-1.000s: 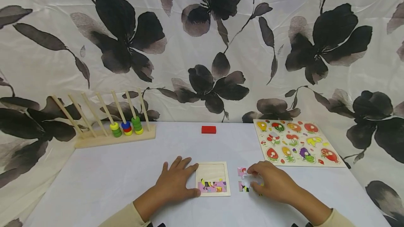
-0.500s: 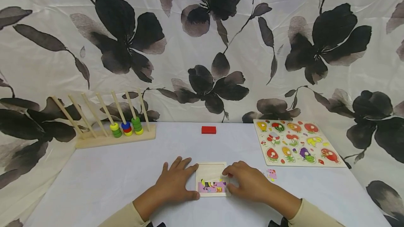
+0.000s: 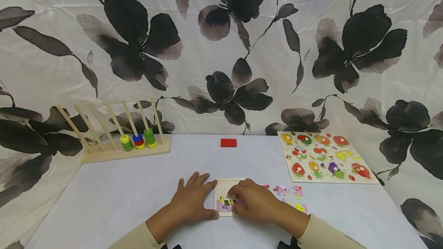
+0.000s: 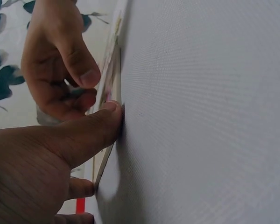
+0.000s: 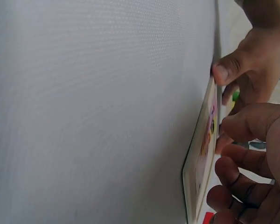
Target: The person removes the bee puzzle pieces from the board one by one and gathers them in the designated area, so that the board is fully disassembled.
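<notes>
On the left of a white table (image 3: 93, 206), a wooden peg rack (image 3: 107, 156) stands well apart from the work, with open room between it and a person's left hand (image 3: 189, 201), whose fingers lie spread, thumb and a fingertip touching the left edge of a small puzzle frame (image 3: 223, 180). Low in that frame, a strip of pink picture pieces (image 3: 225, 203) is in place; the upper part shows bare wood, suggesting an early stage. Well beyond it lies a red block (image 3: 228, 143), leaving space behind the frame. Over the frame's right side hangs the right hand (image 3: 256, 201), fingers curled; whether they pinch a piece cannot be told. Farther right, loose pieces (image 3: 281, 190), some partly hidden, appear left to fit, crowded near a fruit board's (image 3: 332, 181) front edge.
</notes>
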Demonstrator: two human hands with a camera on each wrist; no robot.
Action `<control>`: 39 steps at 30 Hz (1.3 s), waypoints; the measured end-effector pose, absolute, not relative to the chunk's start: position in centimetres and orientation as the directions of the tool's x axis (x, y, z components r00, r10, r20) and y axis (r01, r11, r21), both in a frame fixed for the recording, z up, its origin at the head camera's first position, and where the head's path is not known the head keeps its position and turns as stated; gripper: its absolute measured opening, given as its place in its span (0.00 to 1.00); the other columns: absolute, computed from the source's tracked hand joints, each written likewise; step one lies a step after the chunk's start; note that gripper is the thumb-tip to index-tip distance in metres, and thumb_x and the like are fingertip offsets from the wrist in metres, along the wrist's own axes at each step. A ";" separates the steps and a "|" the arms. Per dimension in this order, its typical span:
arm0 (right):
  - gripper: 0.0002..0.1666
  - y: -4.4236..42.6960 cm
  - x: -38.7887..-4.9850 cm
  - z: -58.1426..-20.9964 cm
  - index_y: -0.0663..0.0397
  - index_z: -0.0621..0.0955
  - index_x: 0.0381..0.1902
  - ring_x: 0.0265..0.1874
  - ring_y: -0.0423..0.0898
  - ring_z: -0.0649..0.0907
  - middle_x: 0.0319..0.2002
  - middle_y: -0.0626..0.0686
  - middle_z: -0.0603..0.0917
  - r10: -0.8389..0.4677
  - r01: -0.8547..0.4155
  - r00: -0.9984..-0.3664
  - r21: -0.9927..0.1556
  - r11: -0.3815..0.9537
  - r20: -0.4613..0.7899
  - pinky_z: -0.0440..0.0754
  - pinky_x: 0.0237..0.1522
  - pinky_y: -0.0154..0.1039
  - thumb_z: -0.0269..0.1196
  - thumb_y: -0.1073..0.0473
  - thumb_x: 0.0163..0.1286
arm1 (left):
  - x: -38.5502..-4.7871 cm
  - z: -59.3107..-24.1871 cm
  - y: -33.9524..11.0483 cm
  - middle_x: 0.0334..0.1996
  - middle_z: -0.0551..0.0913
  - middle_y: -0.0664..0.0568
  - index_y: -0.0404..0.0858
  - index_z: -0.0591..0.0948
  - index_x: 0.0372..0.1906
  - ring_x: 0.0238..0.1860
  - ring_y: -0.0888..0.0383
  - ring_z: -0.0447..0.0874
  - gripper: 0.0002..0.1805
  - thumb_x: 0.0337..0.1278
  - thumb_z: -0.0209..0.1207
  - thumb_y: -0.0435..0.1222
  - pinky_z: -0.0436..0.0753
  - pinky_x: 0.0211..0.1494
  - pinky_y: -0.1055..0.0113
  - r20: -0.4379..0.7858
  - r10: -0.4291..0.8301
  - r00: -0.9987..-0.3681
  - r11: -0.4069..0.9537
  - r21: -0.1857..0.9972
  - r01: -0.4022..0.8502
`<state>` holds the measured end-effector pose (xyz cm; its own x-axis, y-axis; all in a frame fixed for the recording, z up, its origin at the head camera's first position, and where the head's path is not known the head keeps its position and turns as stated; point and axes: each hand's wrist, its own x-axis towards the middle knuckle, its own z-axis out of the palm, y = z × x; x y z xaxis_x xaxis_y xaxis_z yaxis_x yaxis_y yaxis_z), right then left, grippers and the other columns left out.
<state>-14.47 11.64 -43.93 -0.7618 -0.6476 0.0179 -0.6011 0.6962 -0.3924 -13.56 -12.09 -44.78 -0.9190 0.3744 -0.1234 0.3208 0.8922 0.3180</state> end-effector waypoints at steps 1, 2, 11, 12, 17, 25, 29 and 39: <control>0.17 11.5 -14.5 -44.0 0.46 0.85 0.50 0.42 0.37 0.76 0.37 0.38 0.79 -0.649 -0.602 -0.760 -0.390 0.697 0.014 0.77 0.34 0.33 0.71 0.55 0.63 | -13.6 -44.8 -12.1 0.74 0.68 0.44 0.47 0.75 0.72 0.76 0.35 0.57 0.51 0.39 0.76 0.63 0.53 0.67 0.22 -0.121 0.375 -0.919 0.892 0.315 0.323; 0.17 11.3 -14.5 -44.1 0.46 0.86 0.50 0.42 0.37 0.75 0.37 0.38 0.79 -0.649 -0.600 -0.760 -0.390 0.699 0.005 0.77 0.34 0.33 0.71 0.54 0.63 | -13.6 -44.8 -12.1 0.73 0.68 0.44 0.47 0.75 0.72 0.76 0.35 0.57 0.51 0.39 0.76 0.63 0.53 0.67 0.22 -0.120 0.375 -0.919 0.893 0.314 0.323; 0.18 10.1 -14.6 -44.6 0.43 0.85 0.51 0.41 0.36 0.76 0.35 0.36 0.77 -0.647 -0.587 -0.762 -0.391 0.709 -0.029 0.77 0.35 0.33 0.71 0.52 0.62 | -13.6 -44.8 -12.0 0.73 0.68 0.44 0.48 0.76 0.71 0.76 0.35 0.57 0.51 0.38 0.76 0.63 0.53 0.67 0.22 -0.126 0.367 -0.922 0.897 0.311 0.315; 0.18 10.0 -14.6 -44.6 0.43 0.85 0.51 0.41 0.36 0.76 0.35 0.36 0.77 -0.648 -0.588 -0.761 -0.390 0.708 -0.027 0.78 0.35 0.34 0.71 0.52 0.62 | -13.6 -44.8 -12.0 0.73 0.68 0.44 0.48 0.76 0.71 0.76 0.35 0.57 0.51 0.38 0.76 0.63 0.53 0.67 0.22 -0.124 0.367 -0.922 0.896 0.313 0.315; 0.19 9.6 -14.5 -44.6 0.43 0.85 0.51 0.41 0.37 0.76 0.34 0.37 0.76 -0.644 -0.587 -0.764 -0.375 0.718 -0.038 0.76 0.33 0.34 0.71 0.53 0.61 | -13.6 -44.9 -12.1 0.73 0.69 0.44 0.48 0.76 0.71 0.75 0.35 0.58 0.51 0.38 0.76 0.63 0.53 0.66 0.21 -0.115 0.372 -0.921 0.892 0.318 0.321; 0.19 9.4 -14.6 -44.4 0.42 0.84 0.50 0.37 0.36 0.74 0.33 0.36 0.75 -0.638 -0.577 -0.767 -0.365 0.731 -0.066 0.75 0.32 0.33 0.71 0.52 0.61 | -13.7 -44.9 -12.1 0.73 0.68 0.44 0.48 0.76 0.71 0.76 0.35 0.57 0.51 0.38 0.76 0.64 0.53 0.66 0.21 -0.113 0.376 -0.919 0.891 0.316 0.326; 0.18 9.3 -14.6 -44.3 0.42 0.84 0.50 0.36 0.36 0.74 0.33 0.36 0.76 -0.638 -0.573 -0.767 -0.370 0.731 -0.073 0.76 0.32 0.34 0.72 0.52 0.61 | -13.6 -44.9 -12.2 0.73 0.68 0.44 0.48 0.76 0.71 0.76 0.35 0.57 0.51 0.39 0.76 0.63 0.53 0.67 0.22 -0.115 0.377 -0.919 0.891 0.316 0.326; 0.19 9.2 -14.6 -44.3 0.41 0.82 0.49 0.35 0.36 0.74 0.31 0.36 0.74 -0.627 -0.556 -0.775 -0.383 0.737 -0.081 0.75 0.31 0.34 0.74 0.51 0.60 | -13.5 -44.9 -12.2 0.74 0.68 0.44 0.48 0.75 0.72 0.76 0.35 0.57 0.51 0.40 0.75 0.63 0.52 0.67 0.22 -0.116 0.375 -0.920 0.890 0.322 0.322</control>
